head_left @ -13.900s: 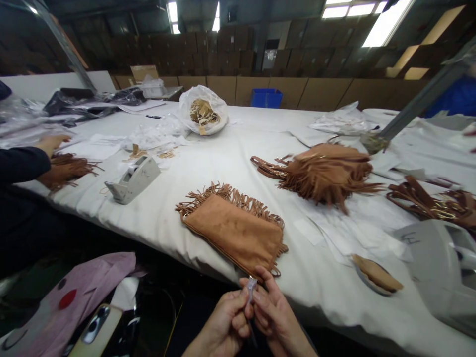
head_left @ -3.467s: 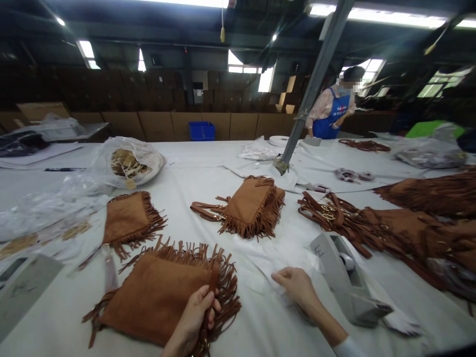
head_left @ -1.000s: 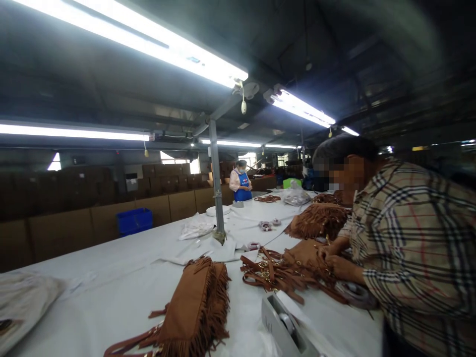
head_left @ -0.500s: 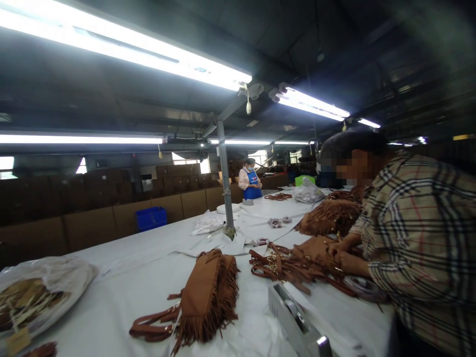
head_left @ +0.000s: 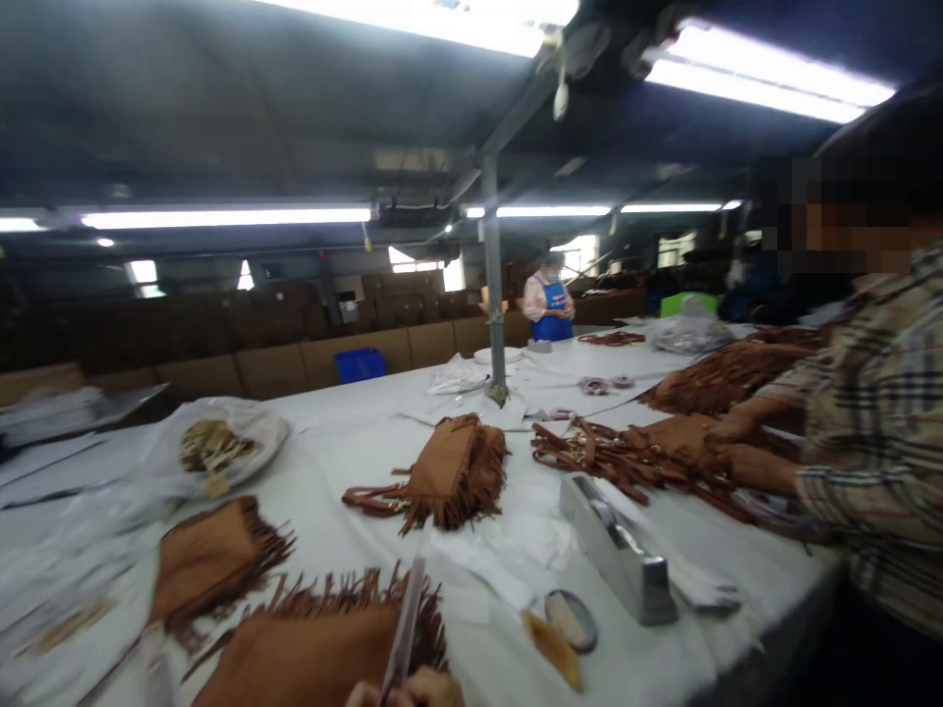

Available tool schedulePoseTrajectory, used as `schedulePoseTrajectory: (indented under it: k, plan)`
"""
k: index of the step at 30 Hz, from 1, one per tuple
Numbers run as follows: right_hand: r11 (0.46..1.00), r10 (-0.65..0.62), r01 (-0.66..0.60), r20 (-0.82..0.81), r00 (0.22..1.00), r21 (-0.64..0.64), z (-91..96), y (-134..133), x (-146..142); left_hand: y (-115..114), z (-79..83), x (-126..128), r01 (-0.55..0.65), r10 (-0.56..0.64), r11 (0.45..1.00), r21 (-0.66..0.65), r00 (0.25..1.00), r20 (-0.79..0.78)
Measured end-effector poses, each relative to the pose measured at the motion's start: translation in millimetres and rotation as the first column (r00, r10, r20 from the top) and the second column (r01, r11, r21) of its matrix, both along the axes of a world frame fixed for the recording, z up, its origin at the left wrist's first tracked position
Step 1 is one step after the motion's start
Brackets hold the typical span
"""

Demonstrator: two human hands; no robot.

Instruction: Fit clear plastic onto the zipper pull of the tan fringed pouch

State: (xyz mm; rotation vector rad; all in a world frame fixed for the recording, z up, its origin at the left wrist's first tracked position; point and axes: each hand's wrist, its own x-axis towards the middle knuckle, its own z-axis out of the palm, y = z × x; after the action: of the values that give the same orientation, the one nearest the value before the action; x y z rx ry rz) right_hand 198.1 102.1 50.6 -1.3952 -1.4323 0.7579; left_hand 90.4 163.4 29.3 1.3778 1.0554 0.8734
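Observation:
Only fingertips of my left hand (head_left: 413, 690) show at the bottom edge. They are pinched on a thin pale strip (head_left: 407, 624) that stands up in front of a brown fringed suede bag (head_left: 309, 656) lying on the white table (head_left: 354, 462). My right hand is out of frame. A second fringed bag (head_left: 210, 558) lies to the left. A third one (head_left: 451, 469), with a brown strap, lies mid-table.
A grey tape dispenser (head_left: 617, 550) stands to the right, with a small oval piece (head_left: 570, 619) near it. A co-worker in a plaid shirt (head_left: 876, 442) handles bags and straps (head_left: 611, 454). Beyond are a plastic bag of tags (head_left: 215, 447), a steel post (head_left: 492, 285) and a person in a blue apron (head_left: 549, 299).
The view has dropped and swung left. The near fringed bags and my fingertips with the strip have come into view, and the co-worker has slid to the right edge.

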Motion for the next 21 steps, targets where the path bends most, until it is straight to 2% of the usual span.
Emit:
schedulePoseTrajectory:
  k: [2, 4, 8, 10, 13, 17, 21]
  plan:
    - [0.999, 0.042, -0.043, -0.032, 0.999, -0.023, -16.7, 6, -13, -22, -14.6, -28, -0.029, 0.03, 0.999, -0.035, 0.999, 0.029]
    - [0.999, 0.048, -0.048, -0.072, 0.996, -0.004, -26.7, 13, -20, -31, -16.9, -39, -0.026, 0.03, 0.999, -0.039, 0.993, 0.112]
    - [0.997, 0.063, -0.055, -0.13, 0.99, 0.062, -30.6, 27, -13, -24, -12.7, -38, 0.03, -0.011, 0.997, -0.069, 0.967, 0.254]
    - [0.993, 0.099, -0.091, -0.129, 0.987, 0.071, -30.4, 30, -8, -21, -16.1, -36, 0.053, -0.027, 0.995, -0.09, 0.965, 0.262]
    - [0.992, 0.128, -0.127, -0.153, 0.98, 0.019, -31.7, 32, -3, -19, -26.3, -36, 0.014, 0.006, 0.996, -0.083, 0.973, 0.23]
    - [0.998, 0.062, -0.066, -0.185, 0.981, -0.014, -34.6, 32, -2, -17, -34.2, -34, -0.038, 0.051, 0.997, -0.068, 0.979, 0.197]
    - [0.999, -0.01, 0.003, -0.178, 0.984, -0.039, -36.7, 30, -2, -16, -32.5, -31, -0.071, 0.083, 0.995, -0.073, 0.98, 0.183]
